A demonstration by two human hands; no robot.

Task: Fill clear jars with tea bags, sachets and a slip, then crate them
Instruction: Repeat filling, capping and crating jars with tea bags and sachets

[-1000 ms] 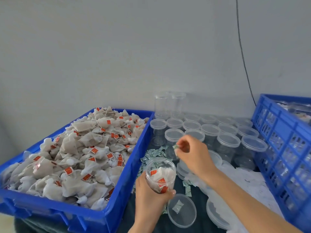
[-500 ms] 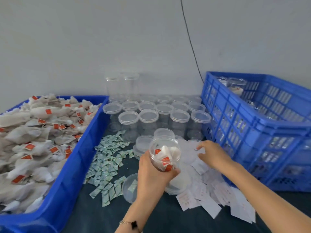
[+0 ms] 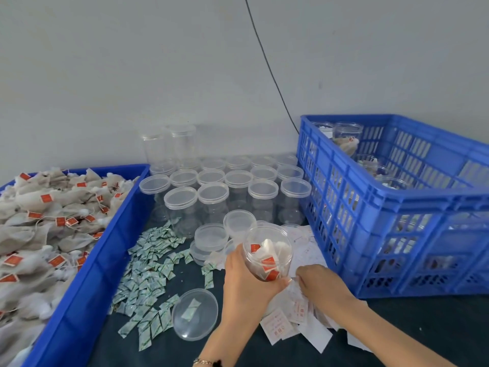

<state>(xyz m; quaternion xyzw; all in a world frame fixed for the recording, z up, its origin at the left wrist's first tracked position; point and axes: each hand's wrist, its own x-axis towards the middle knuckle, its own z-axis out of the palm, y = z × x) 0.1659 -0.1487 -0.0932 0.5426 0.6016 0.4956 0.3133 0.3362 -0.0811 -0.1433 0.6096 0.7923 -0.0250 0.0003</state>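
On the dark tabletop [image 3: 169, 348] under a plain grey wall, the left hand [image 3: 247, 284] grips an open jar [image 3: 267, 251] of tea bags while the right hand [image 3: 321, 283] pinches a slip from the paper pile [image 3: 296, 321], so the slip step seems in hand, then likely the loose lid [image 3: 194, 313] and the crate [image 3: 397, 207].

Just right of the right hand [image 3: 321, 283], the tall slatted wall of the blue plastic crate [image 3: 370, 207] blocks sideways passage. Beyond both hands, a packed block of clear lidded plastic jars [image 3: 214, 194] bars the way forward. Left of the left hand [image 3: 244, 284], a clear round loose lid [image 3: 194, 313] and scattered small green-white sachets [image 3: 148, 274] lie flat, low enough to pass over. Bare dark tabletop [image 3: 423, 327] opens nearer than the right hand.
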